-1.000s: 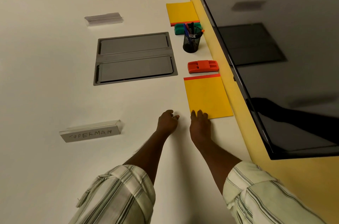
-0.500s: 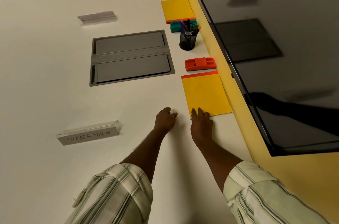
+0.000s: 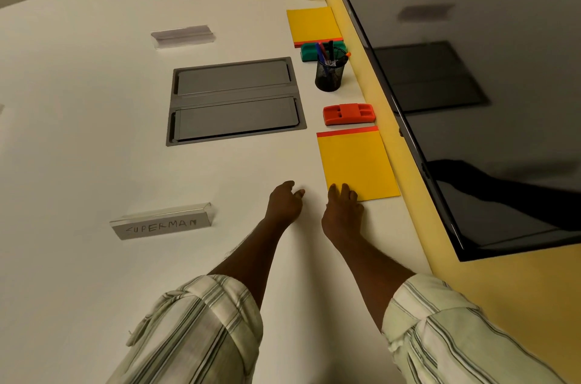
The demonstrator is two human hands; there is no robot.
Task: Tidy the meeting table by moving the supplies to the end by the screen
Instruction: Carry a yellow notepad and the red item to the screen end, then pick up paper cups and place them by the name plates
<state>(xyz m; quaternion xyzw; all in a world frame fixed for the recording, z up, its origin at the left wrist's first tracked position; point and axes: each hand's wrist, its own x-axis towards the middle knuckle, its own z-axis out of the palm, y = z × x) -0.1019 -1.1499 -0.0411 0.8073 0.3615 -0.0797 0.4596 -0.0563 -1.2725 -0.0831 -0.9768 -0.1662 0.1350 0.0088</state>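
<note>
white meeting table (image 3: 94,132): yellow notepad (image 3: 355,163) lies right of centre by the screen (image 3: 471,100), unmoved this past second; right hand (image 3: 341,207) flat on its near corner, left hand (image 3: 283,204) loosely curled, empty; placement likely done

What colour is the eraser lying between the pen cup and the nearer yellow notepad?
The eraser is red, seen best in the head view.

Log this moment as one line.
right hand: fingers on near yellow pad | left hand: loosely curled on table, holding nothing
</note>
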